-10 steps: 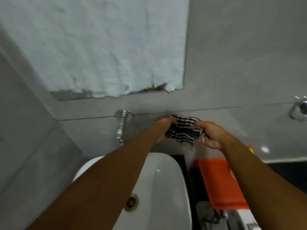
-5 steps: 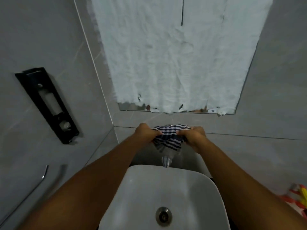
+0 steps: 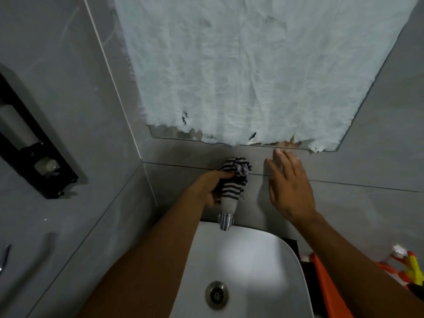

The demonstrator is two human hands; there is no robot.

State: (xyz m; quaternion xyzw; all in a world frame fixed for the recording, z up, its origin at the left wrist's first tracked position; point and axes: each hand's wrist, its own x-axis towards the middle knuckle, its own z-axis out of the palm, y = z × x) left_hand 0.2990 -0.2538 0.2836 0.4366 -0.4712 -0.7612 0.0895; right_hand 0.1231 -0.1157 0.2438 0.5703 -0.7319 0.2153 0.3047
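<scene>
Head view, looking down over both of my forearms at a wall-mounted tap (image 3: 226, 221) above a white basin (image 3: 263, 260). My left hand (image 3: 207, 189) grips the striped cloth (image 3: 232, 180), with thumb and fingers curled round its left side. The cloth is bunched and draped over the body of the tap, covering it from the wall down to near the spout. Only the ribbed metal tip shows below the cloth's pale lower end, just above the basin's back rim. My right hand (image 3: 289, 188) is spread flat, fingers straight and close together, to the right of the cloth and apart from it. It holds nothing, and its fingertips (image 3: 277, 154) point up towards the lower edge of the mirror (image 3: 165, 131). Whether the palm touches the grey tiled wall (image 3: 367, 168) cannot be told from this angle. A crumpled white sheet (image 3: 252, 65) covers nearly all of the mirror, its torn bottom edge leaving a narrow strip of glass bare. The round metal drain (image 3: 216, 294) sits in the basin floor, between my forearms. On the side wall to the left hangs a black holder (image 3: 39, 154). At the right edge, beside the basin, lie an orange object (image 3: 330, 288) and a yellow and orange item (image 3: 413, 269), both only partly in view.
</scene>
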